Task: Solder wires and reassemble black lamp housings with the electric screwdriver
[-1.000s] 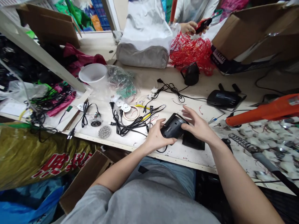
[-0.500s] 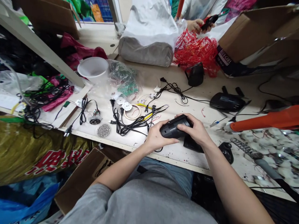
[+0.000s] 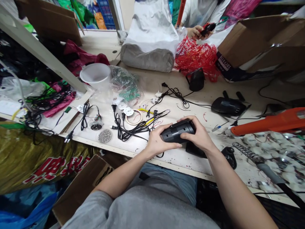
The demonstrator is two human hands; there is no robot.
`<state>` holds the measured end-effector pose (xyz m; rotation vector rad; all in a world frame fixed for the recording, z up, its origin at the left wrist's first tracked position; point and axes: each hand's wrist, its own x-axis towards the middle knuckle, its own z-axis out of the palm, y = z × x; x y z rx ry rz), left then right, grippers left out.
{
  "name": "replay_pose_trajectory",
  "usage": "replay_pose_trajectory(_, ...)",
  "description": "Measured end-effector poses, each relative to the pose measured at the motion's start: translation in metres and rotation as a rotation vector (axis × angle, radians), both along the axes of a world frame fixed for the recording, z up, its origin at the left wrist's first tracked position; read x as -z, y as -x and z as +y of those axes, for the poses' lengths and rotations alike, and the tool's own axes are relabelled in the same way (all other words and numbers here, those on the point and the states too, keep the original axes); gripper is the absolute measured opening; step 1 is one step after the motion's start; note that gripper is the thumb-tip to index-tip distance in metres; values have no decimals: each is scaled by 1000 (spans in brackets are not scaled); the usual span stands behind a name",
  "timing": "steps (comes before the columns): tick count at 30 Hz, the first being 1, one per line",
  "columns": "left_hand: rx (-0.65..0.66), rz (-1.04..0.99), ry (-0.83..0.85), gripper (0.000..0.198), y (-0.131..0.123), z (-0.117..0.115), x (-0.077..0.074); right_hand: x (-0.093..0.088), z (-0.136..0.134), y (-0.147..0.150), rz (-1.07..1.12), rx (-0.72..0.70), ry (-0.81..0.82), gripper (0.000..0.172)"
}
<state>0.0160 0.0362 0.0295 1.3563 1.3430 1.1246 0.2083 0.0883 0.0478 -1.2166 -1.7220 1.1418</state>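
Black cylindrical plastic housing [image 3: 177,131] is being held in both hands just above the white-topped desk [image 3: 133,149], with the left hand [image 3: 158,140] gripping its left end and the right hand [image 3: 197,135] curling its fingers over the right end. A flat black plastic piece [image 3: 195,150] is lying just beneath it. A tangled black power cable [image 3: 130,130] is lying to the left, while a second black housing [image 3: 227,106] is resting to the right near an orange power tool [image 3: 269,121]. Beyond the red plastic netting [image 3: 195,55], a co-worker's hand [image 3: 194,31] is gripping a small red-and-black object [image 3: 207,29]
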Motion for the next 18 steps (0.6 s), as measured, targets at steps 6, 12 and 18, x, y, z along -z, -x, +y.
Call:
replay_pose_trajectory(6, 37, -21, -107, 76, 0, 1, 4, -4, -4, 5, -43, 43, -77, 47)
replay_pose_trajectory(12, -9, 87, -223, 73, 0, -2, 6, 0, -7, 8, -161, 88, -262, 53)
replay_pose_trajectory(18, -151, 243, -351, 71, -9, -7, 13, 5, -32, 21, -334, 296, -658, 38)
